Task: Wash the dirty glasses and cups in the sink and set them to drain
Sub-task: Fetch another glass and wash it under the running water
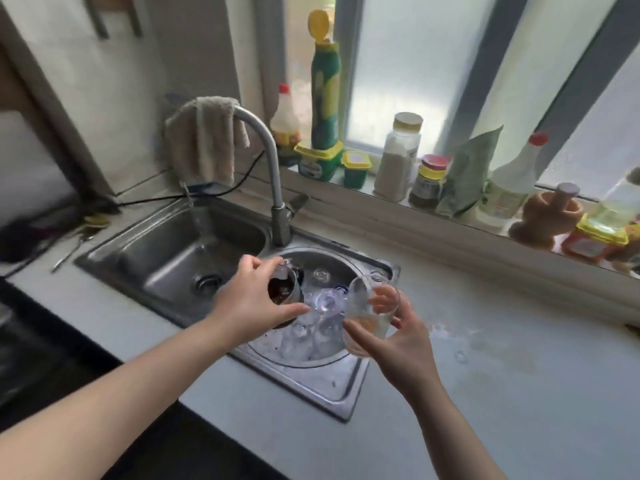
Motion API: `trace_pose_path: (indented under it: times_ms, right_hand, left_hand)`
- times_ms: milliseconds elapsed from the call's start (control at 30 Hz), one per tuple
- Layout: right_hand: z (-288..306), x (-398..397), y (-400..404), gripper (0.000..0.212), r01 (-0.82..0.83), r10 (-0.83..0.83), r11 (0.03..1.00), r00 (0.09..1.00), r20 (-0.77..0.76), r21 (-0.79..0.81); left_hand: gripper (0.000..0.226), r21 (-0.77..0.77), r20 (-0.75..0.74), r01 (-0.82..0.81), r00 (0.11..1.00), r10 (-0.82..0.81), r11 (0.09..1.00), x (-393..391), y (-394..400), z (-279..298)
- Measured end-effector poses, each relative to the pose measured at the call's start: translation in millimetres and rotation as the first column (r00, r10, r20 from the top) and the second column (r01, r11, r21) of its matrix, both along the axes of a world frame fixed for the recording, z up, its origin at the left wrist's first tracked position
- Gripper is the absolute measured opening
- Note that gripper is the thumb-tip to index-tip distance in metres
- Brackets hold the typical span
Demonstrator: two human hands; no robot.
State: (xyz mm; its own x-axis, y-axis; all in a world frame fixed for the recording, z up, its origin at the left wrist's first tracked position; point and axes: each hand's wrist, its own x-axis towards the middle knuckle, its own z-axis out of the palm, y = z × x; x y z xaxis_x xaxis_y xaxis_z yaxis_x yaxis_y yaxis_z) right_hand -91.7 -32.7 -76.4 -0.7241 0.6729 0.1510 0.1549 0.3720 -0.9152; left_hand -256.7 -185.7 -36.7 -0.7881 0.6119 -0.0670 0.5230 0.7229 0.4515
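Observation:
My left hand (250,299) grips a small glass cup (282,286) with dark liquid or residue inside, held over the round basin (360,265) of the sink. My right hand (391,336) holds a clear tumbler (367,313), tilted, with a little pale liquid at its bottom, over the basin's right rim. Several clear glasses (325,304) lie piled in the round basin between my hands. The rectangular basin (166,251) to the left holds no dishes. Water runs from the grey tap (266,140) into it.
A beige cloth (204,136) hangs over the tap. Bottles, jars and a wooden mortar (543,216) line the window sill at the back. A spoon (71,251) and cables lie left of the sink. The grey counter (502,358) on the right has wet patches.

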Motion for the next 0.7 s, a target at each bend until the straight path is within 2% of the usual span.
trace_pose_path:
  times_ms: [167, 300, 467, 700]
  right_hand:
    - [-7.2, -83.8, -81.4, 0.054, -0.038, 0.036, 0.996, 0.999, -0.026, -0.077]
    - [-9.5, -136.1, -118.6, 0.054, -0.1, 0.099, 0.992, 0.995, -0.015, -0.072]
    - [-18.8, -197.2, -136.7, 0.057, -0.14, 0.142, 0.985, 0.99, 0.018, -0.097]
    - [-46.1, -287.5, -141.3, 0.056, -0.092, 0.105, 0.98, 0.992, 0.066, -0.179]
  left_hand:
    - [0.095, 0.021, -0.009, -0.025, 1.0, 0.025, 0.999, -64.1, -84.6, 2.4]
    - [0.091, 0.012, -0.01, -0.078, 0.997, 0.078, 0.997, -110.6, -131.1, -1.0]
    - [0.089, -0.011, 0.038, -0.125, 0.991, 0.125, 0.992, -168.6, -160.2, -16.3]
    - [0.087, -0.095, 0.076, -0.144, 0.986, 0.152, 0.985, -258.1, -182.0, -38.3]
